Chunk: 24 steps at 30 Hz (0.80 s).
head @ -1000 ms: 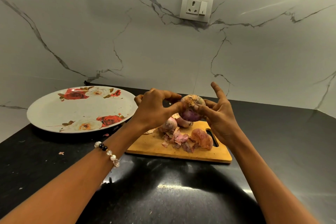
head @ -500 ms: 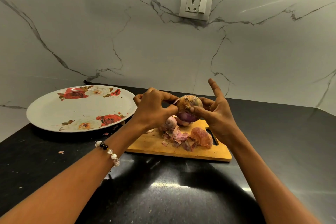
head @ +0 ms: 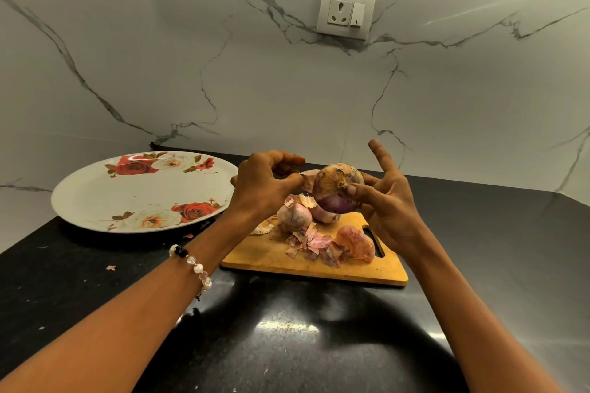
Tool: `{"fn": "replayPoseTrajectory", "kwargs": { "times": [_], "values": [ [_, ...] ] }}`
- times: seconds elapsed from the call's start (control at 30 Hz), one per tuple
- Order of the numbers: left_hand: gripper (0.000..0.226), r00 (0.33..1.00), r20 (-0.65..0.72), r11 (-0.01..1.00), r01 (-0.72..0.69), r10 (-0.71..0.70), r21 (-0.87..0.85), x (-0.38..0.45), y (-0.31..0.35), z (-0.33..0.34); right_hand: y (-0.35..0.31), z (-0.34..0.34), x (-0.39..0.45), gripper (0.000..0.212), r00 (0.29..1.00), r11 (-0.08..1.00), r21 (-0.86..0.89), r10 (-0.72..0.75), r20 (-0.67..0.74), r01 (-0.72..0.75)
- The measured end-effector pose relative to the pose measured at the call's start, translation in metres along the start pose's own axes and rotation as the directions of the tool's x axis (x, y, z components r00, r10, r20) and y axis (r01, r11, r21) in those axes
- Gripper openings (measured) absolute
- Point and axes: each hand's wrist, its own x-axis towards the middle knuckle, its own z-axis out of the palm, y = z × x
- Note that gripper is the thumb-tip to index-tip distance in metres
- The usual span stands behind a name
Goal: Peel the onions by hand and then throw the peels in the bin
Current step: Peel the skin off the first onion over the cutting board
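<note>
While left hand (head: 261,185) pinches peel (head: 308,182), right hand (head: 388,207) round onion (head: 338,188), forefinger raised

A strip of skin (head: 307,182) is seen pulled away from the onion (head: 337,187), pinched by the left hand (head: 265,183), where a second earlier the fingertips were pressed against the bulb's top. The onion has been turned slightly in the right hand (head: 388,201), more of its papery brown crown being shown. The left hand has been drawn a little leftward, away from the onion.
</note>
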Motion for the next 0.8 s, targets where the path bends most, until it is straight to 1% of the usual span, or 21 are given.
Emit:
{"fn": "replayPoseTrajectory", "kwargs": {
  "times": [0.1,0.2,0.33,0.4,0.5,0.57,0.63,0.67,0.73,0.8],
  "values": [
    [0.026,0.999,-0.031,0.999,0.016,-0.017,-0.033,0.001,0.000,-0.002,-0.002,0.001,-0.001,0.141,0.999,1.000,0.027,0.006,0.048,-0.008],
    [0.029,0.996,-0.056,0.992,0.065,-0.071,-0.106,0.002,0.000,-0.004,-0.004,0.002,-0.003,0.136,0.995,0.999,0.052,0.002,0.096,-0.007],
    [0.025,0.988,-0.045,0.978,0.138,-0.146,-0.156,0.002,-0.002,0.000,-0.003,0.001,-0.004,0.133,0.995,0.994,0.111,-0.006,0.103,-0.006],
    [0.021,0.982,-0.074,0.975,0.162,-0.174,-0.149,0.002,-0.004,0.001,-0.004,0.001,-0.004,0.134,0.997,0.986,0.166,-0.012,0.070,0.000],
    [0.018,0.968,-0.095,0.966,0.218,-0.232,-0.139,0.008,-0.012,-0.006,-0.010,-0.003,-0.002,0.138,0.997,0.965,0.260,-0.028,-0.068,0.045],
    [0.011,0.971,-0.092,0.972,0.214,-0.222,-0.097,0.010,-0.018,-0.009,-0.014,-0.006,0.001,0.142,0.988,0.955,0.286,-0.034,-0.152,0.077],
    [0.008,0.979,-0.102,0.984,0.176,-0.174,0.008,0.010,-0.020,-0.006,-0.015,-0.009,0.002,0.143,0.981,0.954,0.288,-0.025,-0.191,0.080],
    [0.009,0.984,-0.106,0.986,0.149,-0.140,0.079,0.009,-0.019,-0.004,-0.015,-0.010,0.003,0.142,0.979,0.960,0.270,-0.019,-0.202,0.075],
    [0.017,0.993,-0.095,0.974,0.086,-0.067,0.209,0.005,-0.016,0.001,-0.013,-0.011,0.003,0.143,0.978,0.976,0.207,-0.021,-0.206,0.064],
    [0.020,0.996,-0.087,0.960,0.030,-0.006,0.278,0.003,-0.014,0.002,-0.011,-0.010,0.003,0.145,0.984,0.989,0.136,-0.028,-0.176,0.053]
  ]
}}
